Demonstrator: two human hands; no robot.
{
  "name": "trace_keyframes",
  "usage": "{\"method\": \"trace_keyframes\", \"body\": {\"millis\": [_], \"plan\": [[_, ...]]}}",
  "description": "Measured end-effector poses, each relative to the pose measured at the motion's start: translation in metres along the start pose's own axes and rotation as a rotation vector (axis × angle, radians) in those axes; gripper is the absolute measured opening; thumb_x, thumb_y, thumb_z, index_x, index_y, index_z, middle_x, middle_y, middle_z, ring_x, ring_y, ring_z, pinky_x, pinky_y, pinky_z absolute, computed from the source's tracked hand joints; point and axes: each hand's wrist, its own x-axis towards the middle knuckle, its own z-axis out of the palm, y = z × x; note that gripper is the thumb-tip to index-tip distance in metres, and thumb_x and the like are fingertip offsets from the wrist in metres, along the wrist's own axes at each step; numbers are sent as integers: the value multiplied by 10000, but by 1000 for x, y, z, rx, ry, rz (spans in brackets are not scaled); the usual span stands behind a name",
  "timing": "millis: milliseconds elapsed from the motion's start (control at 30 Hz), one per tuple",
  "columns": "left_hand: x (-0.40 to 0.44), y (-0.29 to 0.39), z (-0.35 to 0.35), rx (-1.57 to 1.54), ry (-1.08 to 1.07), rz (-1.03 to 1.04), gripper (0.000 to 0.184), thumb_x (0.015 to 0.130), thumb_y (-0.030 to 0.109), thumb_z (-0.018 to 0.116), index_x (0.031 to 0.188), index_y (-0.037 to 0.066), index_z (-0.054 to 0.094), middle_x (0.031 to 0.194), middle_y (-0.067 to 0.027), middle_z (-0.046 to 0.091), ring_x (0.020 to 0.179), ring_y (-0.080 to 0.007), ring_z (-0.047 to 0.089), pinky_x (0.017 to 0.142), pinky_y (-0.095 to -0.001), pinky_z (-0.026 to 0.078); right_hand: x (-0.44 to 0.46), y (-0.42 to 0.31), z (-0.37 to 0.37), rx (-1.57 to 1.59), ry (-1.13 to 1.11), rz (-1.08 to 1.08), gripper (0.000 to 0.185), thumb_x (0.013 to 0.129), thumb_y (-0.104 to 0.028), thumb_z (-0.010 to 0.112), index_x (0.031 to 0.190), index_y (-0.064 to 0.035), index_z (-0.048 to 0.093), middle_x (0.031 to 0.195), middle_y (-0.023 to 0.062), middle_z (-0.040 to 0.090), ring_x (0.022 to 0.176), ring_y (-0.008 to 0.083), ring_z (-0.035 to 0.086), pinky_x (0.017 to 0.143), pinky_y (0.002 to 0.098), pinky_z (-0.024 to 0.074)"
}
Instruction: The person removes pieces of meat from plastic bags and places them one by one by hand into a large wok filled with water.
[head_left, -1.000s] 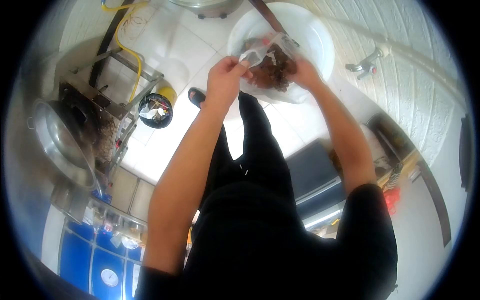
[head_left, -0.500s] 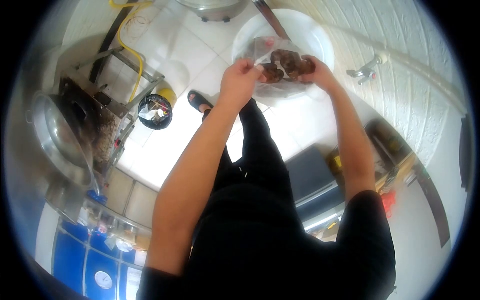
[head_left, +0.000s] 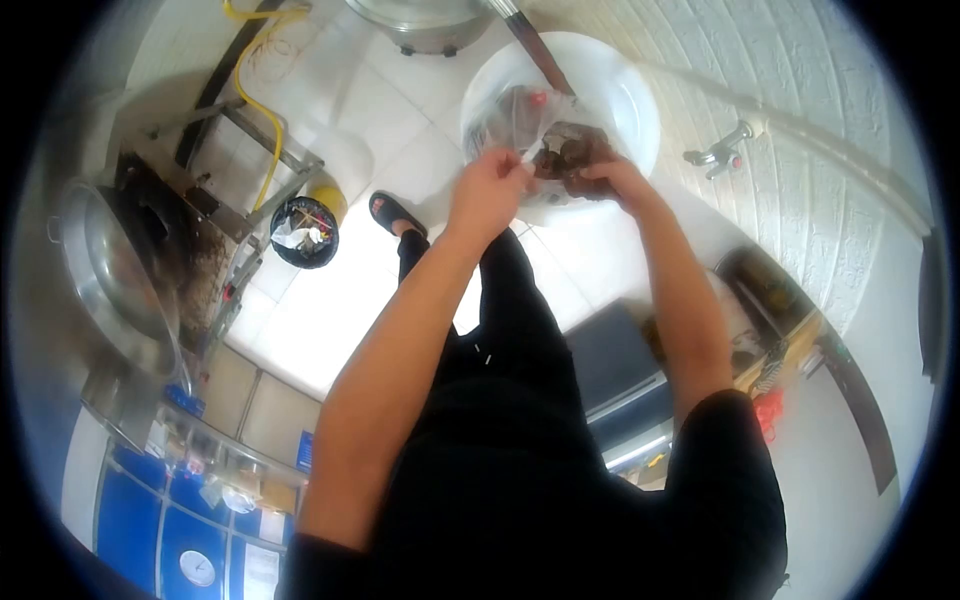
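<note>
My left hand is closed, its thumb and fingers pinching the edge of a thin clear plastic bag. My right hand is closed around dark brown, lumpy pieces at the bag's mouth; I cannot make out exactly what they are. Both hands are over the near side of a large white basin. Behind the bag, a dark brown handle slants across the basin's far rim. Part of the bag is hidden by my hands and the brown pieces.
A wall tap juts out to the right of the basin. A large metal pot stands beyond it. Left are a small bin with litter, a yellow hose, a metal stand and a big steel wok.
My right hand has turned and drawn the brown pieces closer together, toward my left hand. My left hand has shifted slightly downward while still holding the bag. The whole view has shifted a little.
</note>
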Motion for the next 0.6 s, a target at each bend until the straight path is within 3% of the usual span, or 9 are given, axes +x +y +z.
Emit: {"method": "trace_keyframes", "body": {"millis": [233,333,500,567,600], "plan": [[-8,-4,2,19,-15,-24,198,943,202,634,985,12,669,804,-23,723,740,-81,574,713,-245,429,7,-1,-14,23,26,46,443,771,-97,685,1171,71,591,1087,160,684,956,258,678,867,359,553],[-5,-1,3,26,-5,-30,204,941,206,636,992,12,668,806,-25,724,728,-78,569,697,-240,424,3,-4,-26,171,-9,116,438,787,-113,667,1186,49,590,1117,158,680,976,263,676,887,369,556],[4,-3,0,26,5,-16,214,938,208,638,1003,7,667,818,-35,730,734,-91,581,716,-248,433,-15,-2,-32,389,-131,108,488,819,-132,640,1295,-43,577,1288,136,615,1134,266,621,959,402,532],[3,1,-1,18,15,2,237,918,213,628,972,-16,658,823,-104,730,782,-204,668,750,-329,495,-9,14,-52,412,-187,109,544,828,-151,634,1359,-69,547,1336,133,587,1184,276,596,989,420,516],[3,1,-2,14,17,4,237,918,213,628,972,-16,658,823,-104,730,782,-204,668,750,-329,495,-14,19,-55,467,-195,97,561,829,-153,629,1376,-66,534,1336,141,588,1178,284,599,988,425,515]]}}
